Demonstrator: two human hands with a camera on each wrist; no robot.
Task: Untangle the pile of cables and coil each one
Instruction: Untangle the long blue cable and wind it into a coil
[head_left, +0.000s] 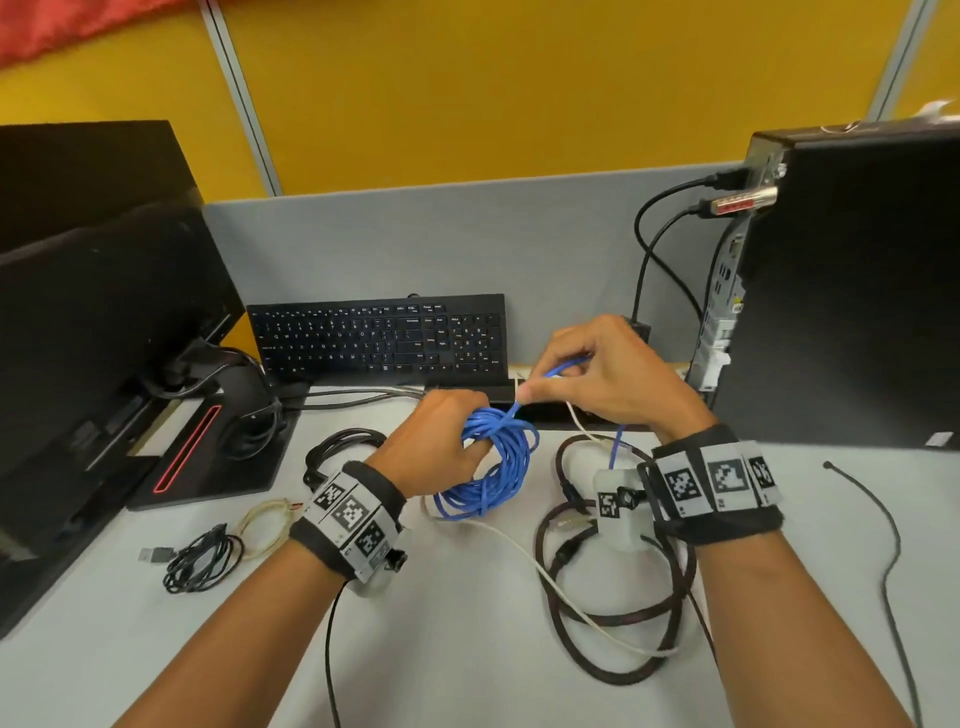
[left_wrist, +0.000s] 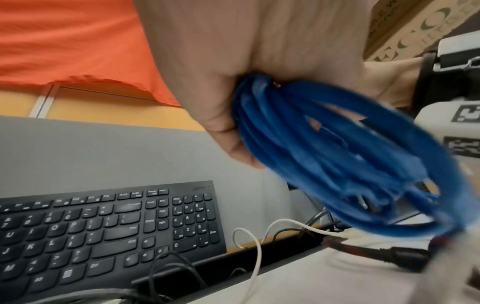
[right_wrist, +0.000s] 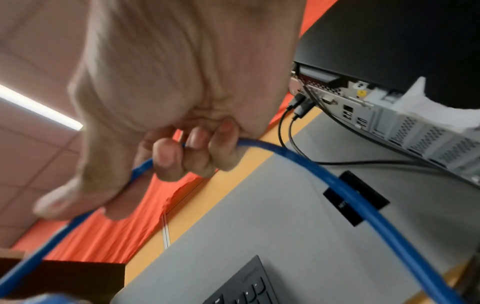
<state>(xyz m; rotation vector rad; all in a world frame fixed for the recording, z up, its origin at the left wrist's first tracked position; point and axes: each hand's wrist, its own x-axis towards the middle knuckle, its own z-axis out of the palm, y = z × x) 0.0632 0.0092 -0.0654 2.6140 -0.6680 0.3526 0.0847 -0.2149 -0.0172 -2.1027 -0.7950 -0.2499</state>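
Left hand (head_left: 434, 441): we've got fingers curled tight round blue cable (head_left: 493, 462), most of it in a coil held just above the desk (head_left: 467, 649).
Right hand (head_left: 597, 374): pinches the free end of same cable, thumb + fingers closed on it, w/ slack running down past wrist.
Loose on desk: dark braided cable (head_left: 623, 618) & white cable (head_left: 571, 597), crossing each other.
Left side: black coil (head_left: 200, 564), cream coil (head_left: 265, 525).
Back: keyboard (head_left: 379, 338).

Your left hand (head_left: 434, 436) sits mid-frame, fingers curled round the coil of the blue cable (head_left: 493, 467). Your right hand (head_left: 602, 374), just right of and above it, pinches the cable's free strand between thumb and forefinger, other fingers curled. Both forearms enter from the bottom corners, banded at the wrists.
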